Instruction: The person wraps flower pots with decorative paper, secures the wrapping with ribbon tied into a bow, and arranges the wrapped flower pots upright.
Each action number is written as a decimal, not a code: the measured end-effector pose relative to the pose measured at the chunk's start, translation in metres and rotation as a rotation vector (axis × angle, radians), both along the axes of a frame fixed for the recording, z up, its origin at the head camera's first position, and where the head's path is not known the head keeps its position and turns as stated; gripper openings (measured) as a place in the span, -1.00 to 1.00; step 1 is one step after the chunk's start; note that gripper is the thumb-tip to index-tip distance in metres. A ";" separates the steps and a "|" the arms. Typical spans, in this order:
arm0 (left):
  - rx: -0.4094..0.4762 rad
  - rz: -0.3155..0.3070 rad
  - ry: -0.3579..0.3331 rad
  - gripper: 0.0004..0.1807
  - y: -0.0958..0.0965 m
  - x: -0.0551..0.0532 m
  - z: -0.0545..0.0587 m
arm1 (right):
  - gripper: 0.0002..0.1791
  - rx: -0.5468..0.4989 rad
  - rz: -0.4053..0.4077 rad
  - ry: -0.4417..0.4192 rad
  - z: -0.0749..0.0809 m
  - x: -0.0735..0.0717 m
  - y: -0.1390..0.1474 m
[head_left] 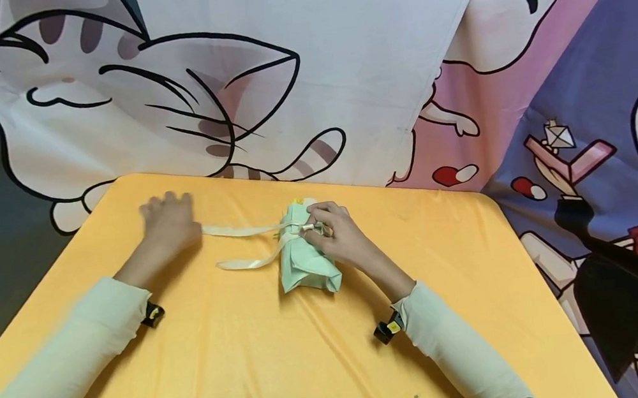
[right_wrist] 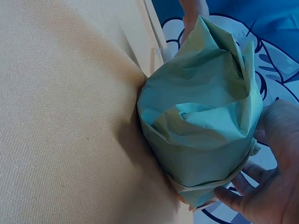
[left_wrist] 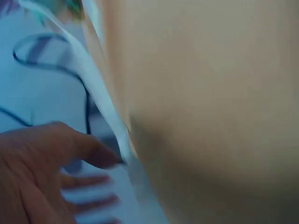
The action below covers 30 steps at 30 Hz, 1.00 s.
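Note:
A small bundle wrapped in mint-green paper point(head_left: 308, 267), with a bit of yellow at its far end, lies on the yellow-covered table. A pale ribbon point(head_left: 241, 231) circles its middle, and two loose tails run leftward. My right hand point(head_left: 336, 232) holds the bundle by its right side near the ribbon. In the right wrist view, the thumb and fingers sit around the creased paper point(right_wrist: 196, 135). My left hand point(head_left: 171, 223) is at the end of the farther ribbon tail, fingers spread. In the left wrist view, its thumb touches the ribbon point(left_wrist: 100, 88).
The yellow tablecloth point(head_left: 242, 360) has soft creases running toward me. Behind the table hangs a cloth printed with a cartoon cat point(head_left: 171, 98); another cartoon-printed cloth point(head_left: 580, 154) is on the right. Each wrist wears a black strap-mounted camera point(head_left: 386, 330).

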State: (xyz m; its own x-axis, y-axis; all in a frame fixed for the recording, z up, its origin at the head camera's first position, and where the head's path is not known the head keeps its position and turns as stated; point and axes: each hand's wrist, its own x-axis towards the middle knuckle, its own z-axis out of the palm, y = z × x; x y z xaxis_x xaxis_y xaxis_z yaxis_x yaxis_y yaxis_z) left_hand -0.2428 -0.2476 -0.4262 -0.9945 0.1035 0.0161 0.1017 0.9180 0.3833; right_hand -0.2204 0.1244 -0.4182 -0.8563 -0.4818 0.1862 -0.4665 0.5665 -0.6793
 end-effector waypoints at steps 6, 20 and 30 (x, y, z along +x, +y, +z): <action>0.163 -0.388 -0.040 -0.51 0.057 -0.006 0.000 | -0.85 -0.016 0.006 0.023 0.001 -0.001 0.000; 0.251 -0.173 0.055 -0.78 0.046 -0.015 0.001 | -0.84 -0.011 -0.012 -0.005 0.003 0.000 0.000; 0.211 -0.269 -0.384 -0.71 0.040 0.001 0.014 | -0.80 -0.008 -0.016 -0.020 0.001 0.000 -0.001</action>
State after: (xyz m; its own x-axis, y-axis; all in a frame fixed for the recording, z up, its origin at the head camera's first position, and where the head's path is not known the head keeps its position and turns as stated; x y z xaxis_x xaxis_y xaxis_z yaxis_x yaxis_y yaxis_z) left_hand -0.2413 -0.2080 -0.4120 -0.8712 0.3907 -0.2972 0.1392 0.7771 0.6138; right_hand -0.2200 0.1232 -0.4172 -0.8675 -0.4663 0.1730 -0.4437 0.5686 -0.6927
